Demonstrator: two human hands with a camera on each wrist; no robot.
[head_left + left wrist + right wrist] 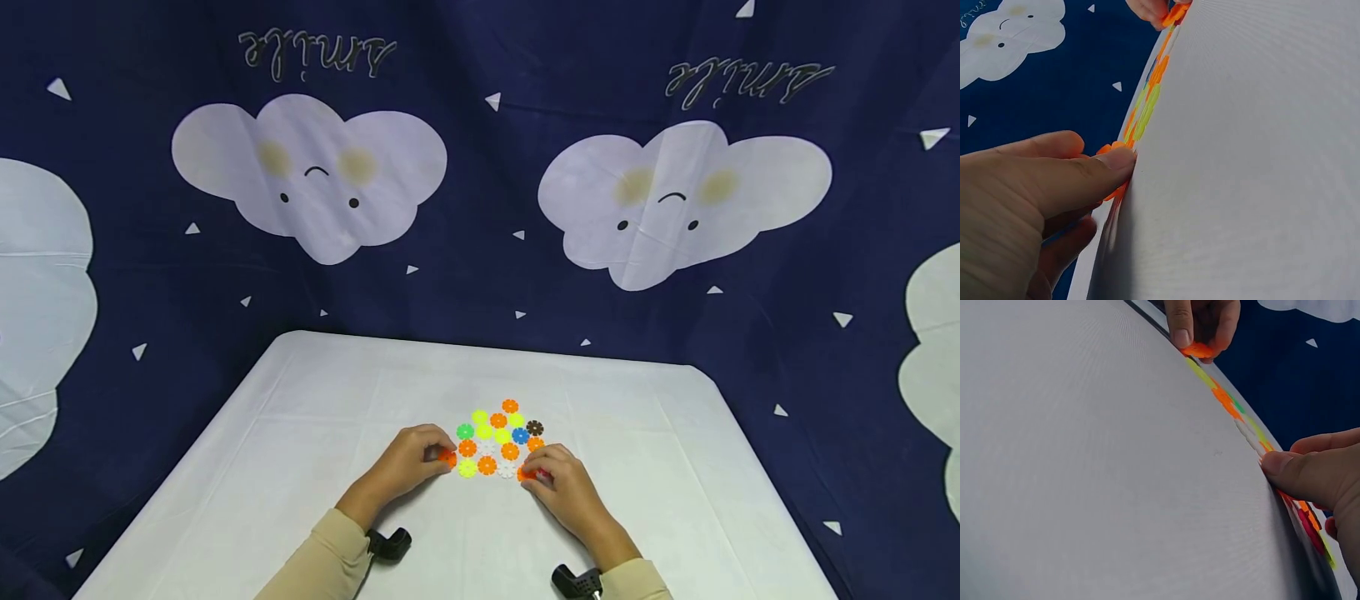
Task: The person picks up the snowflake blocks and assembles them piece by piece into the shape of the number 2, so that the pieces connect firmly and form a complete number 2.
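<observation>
A cluster of small notched plastic discs [487,465] lies flat on the white tabletop, in orange, yellow, green, white, blue and dark brown. At its left end my left hand [408,458] pinches an orange disc [448,459] between thumb and fingers. The left wrist view shows the thumb over that disc [1105,149], close to the tabletop. On the right side, my right hand [566,487] pinches another orange disc [524,474], mostly covered by the fingers. A red disc [1310,530] shows below the right thumb in the right wrist view, partly hidden by that hand.
The white-covered table [360,383] ends at a dark blue backdrop [480,308] with clouds and triangles. Small black devices [390,546] sit at both wrists. Beige sleeves [322,554] cover the forearms.
</observation>
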